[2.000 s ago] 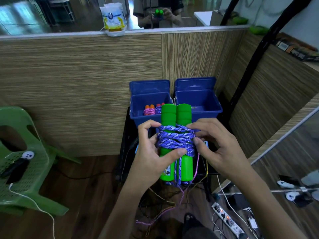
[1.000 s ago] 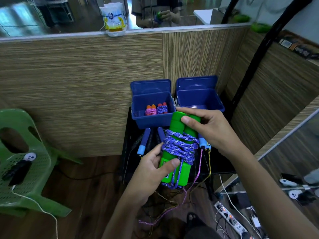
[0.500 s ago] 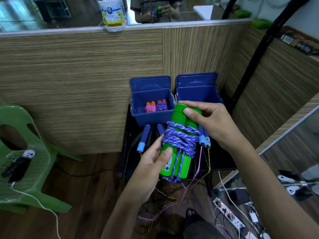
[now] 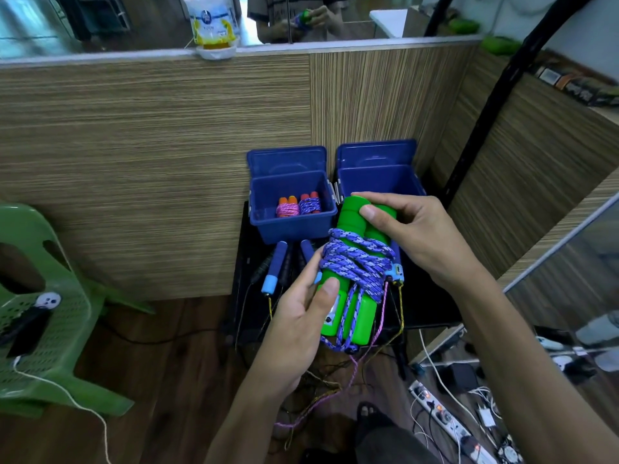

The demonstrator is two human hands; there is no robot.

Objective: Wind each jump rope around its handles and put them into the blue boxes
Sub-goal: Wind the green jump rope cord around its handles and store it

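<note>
Above the wooden floor and black table, the green-handled jump rope was clasped at its near end by the left grip, at its top by the right grip, before the blue boxes

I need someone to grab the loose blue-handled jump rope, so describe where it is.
Find the two blue boxes against the wood-grain partition. On the black stand just before the left box lies the unwound jump rope, dark blue grips with light blue tips; the neighbouring ropes are wound bundles.
</note>
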